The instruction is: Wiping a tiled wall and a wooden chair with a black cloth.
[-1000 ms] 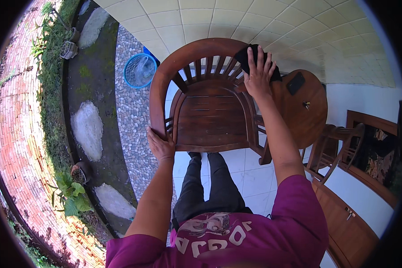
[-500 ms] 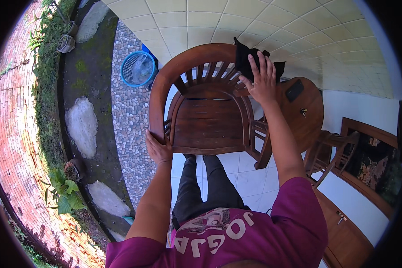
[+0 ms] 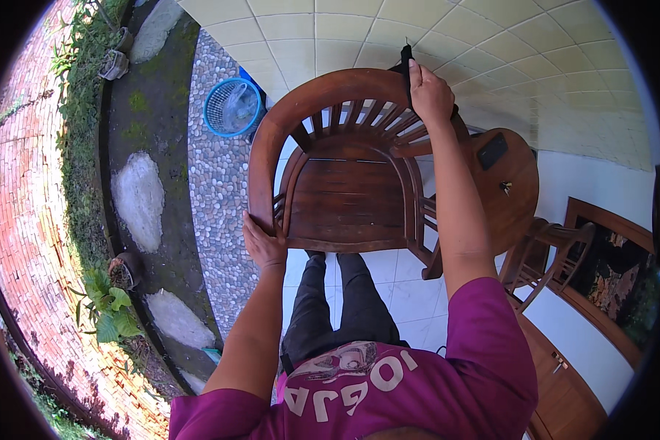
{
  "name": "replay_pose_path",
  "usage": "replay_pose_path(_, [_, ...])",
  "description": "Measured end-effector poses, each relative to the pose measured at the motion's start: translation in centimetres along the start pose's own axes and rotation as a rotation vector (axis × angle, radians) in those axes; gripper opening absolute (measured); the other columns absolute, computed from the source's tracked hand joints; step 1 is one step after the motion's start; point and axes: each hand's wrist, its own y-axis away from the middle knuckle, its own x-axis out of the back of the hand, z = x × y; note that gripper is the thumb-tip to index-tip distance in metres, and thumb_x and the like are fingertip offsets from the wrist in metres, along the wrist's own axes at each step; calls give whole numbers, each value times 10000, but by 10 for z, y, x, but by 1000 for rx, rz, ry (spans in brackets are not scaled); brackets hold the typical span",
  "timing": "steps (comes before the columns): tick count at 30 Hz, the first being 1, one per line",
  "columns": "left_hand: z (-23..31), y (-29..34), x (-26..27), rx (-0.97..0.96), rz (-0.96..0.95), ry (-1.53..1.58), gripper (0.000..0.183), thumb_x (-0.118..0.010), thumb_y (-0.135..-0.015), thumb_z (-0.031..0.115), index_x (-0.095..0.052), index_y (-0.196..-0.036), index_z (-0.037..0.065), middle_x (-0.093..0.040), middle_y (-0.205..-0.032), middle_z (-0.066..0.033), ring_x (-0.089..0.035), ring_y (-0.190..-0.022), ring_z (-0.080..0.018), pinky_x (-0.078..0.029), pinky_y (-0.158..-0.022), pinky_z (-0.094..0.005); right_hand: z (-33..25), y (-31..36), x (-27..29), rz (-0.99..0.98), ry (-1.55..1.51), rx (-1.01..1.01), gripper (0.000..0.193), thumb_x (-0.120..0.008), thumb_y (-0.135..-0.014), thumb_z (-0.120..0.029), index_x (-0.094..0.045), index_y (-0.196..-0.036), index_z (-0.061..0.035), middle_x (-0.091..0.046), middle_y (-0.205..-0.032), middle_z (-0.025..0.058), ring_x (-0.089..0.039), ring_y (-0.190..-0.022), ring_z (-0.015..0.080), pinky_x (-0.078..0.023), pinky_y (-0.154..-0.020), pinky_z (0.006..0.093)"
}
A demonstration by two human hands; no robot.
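Note:
A dark brown wooden armchair (image 3: 345, 198) with a curved, slatted back stands in front of me. My left hand (image 3: 264, 244) is closed over the front end of its left armrest, thumb on the inner side. At the right part of the curved back rail, my right hand (image 3: 431, 92) presses a black cloth (image 3: 406, 66) against the wood, fingers closed on it. Most of the cloth is hidden under that hand; a thin strip sticks up beyond the fingers.
A round wooden table (image 3: 517, 187) at the right bears a black phone (image 3: 493, 151) and a small set of keys (image 3: 506, 188). Behind the chair rises a tiled wall (image 3: 345, 29). A blue basket (image 3: 211, 110) holds a plastic bag. A second chair (image 3: 546, 257) stands farther right.
My right hand has gone from spread fingers to closed on the cloth, moving slightly farther along the rail. The cloth is bunched up smaller. My left hand stays on the armrest.

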Motion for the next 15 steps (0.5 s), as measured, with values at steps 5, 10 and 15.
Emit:
replay_pose_path(5, [-1,0,-1,31,-5,-2,876,-759,-970,245,-322,-1687,-6,-597,-1325,-335,-621,-1190,-547,-513,-1022,-573,-47,5,-18,290,151,267,349,-597,-1116,-457,-780,-1160,-163,-757,-1140,45,-713,-1073,308,-521,-946,502])
replay_pose_path(10, [-3,1,-2,30,0,-14,883,-768,-964,251,-325,-1683,-8,-598,-1324,-321,-624,-1182,-540,-516,-1022,-570,20,30,-6,298,138,389,313,-614,-1121,-353,-729,-1313,-135,-727,-1236,74,-699,-1114,288,-526,-937,411])
replay_pose_path(15, [-4,1,-1,9,-26,29,906,-775,-954,254,-313,-1686,-15,-591,-1330,-318,-623,-1177,-536,-513,-1021,-575,31,52,-41,742,142,-64,284,-586,-1134,-350,-764,-1257,-166,-730,-1338,59,-683,-1208,314,-449,-1108,562])
